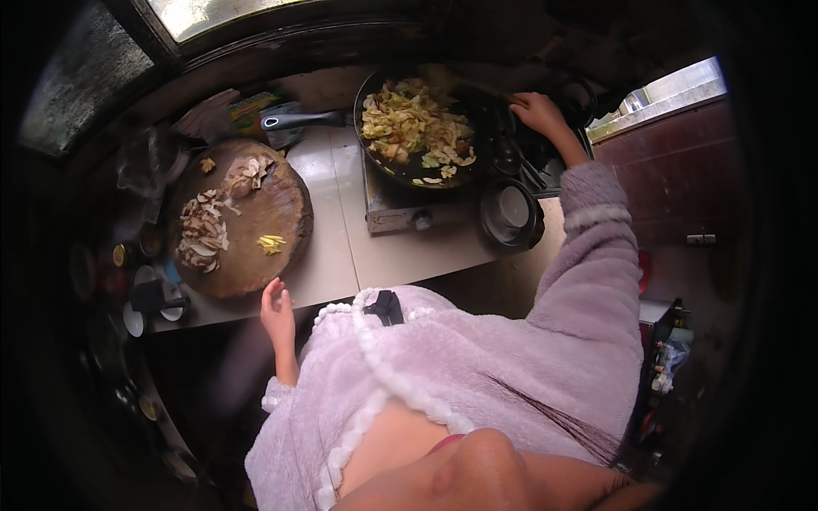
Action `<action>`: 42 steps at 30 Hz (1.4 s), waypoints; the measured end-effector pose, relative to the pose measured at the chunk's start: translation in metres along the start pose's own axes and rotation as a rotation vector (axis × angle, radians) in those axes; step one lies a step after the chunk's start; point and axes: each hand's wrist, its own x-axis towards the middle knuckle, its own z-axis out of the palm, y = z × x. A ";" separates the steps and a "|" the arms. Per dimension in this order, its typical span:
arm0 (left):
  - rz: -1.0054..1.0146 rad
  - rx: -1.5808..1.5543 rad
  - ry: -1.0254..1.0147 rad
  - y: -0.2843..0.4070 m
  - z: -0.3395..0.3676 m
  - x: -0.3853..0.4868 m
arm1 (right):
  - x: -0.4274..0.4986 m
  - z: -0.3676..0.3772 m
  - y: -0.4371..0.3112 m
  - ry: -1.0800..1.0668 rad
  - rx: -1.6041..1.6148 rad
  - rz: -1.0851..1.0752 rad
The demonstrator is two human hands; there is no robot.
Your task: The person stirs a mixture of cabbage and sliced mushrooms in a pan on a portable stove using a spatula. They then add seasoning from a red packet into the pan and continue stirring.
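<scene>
My right hand (539,114) is closed around the handle of a cooking utensil, whose far end is blurred over the frying pan. Chopped cabbage (409,121) fills much of the dark frying pan (463,172), which sits on a portable stove (396,220). The pan's black handle (307,121) points left. By the near edge of a round wooden chopping block (255,204), my left hand (278,313) is raised and empty, fingers loosely bent. On the block lie sliced pale-brown pieces (203,233), a partly sliced lump (246,175), and yellow strips (271,244).
Right of the stove, a dark round pan (491,220) holds a pale bowl (513,205). Plastic bags (137,163) lie behind the block on the left. White cups (134,319) and a small jar (120,255) stand at the left edge of the tiled counter (332,255).
</scene>
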 end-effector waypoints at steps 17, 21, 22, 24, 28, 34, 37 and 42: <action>0.044 -0.044 -0.052 -0.003 0.007 0.009 | -0.136 -0.107 -0.057 -0.032 -0.322 -0.474; 0.052 -0.033 -0.060 -0.001 0.008 0.011 | -0.128 -0.064 -0.069 -0.080 -0.477 -0.396; 0.042 -0.035 -0.062 -0.001 0.008 0.011 | -0.124 -0.053 -0.071 -0.022 -0.426 -0.378; 0.027 -0.054 -0.072 0.000 0.008 0.011 | -0.114 -0.039 -0.071 -0.036 -0.399 -0.235; 0.017 -0.036 -0.058 -0.002 0.005 0.010 | -0.102 -0.048 -0.045 0.027 -0.260 -0.061; 0.002 -0.018 -0.046 -0.007 0.000 0.008 | -0.080 -0.024 0.019 -0.073 -0.011 0.071; -0.010 -0.024 -0.019 -0.006 -0.003 0.005 | -0.061 0.004 0.030 -0.468 0.546 0.465; -0.031 -0.025 -0.019 -0.002 -0.003 0.003 | -0.057 0.042 0.001 -0.654 1.039 0.488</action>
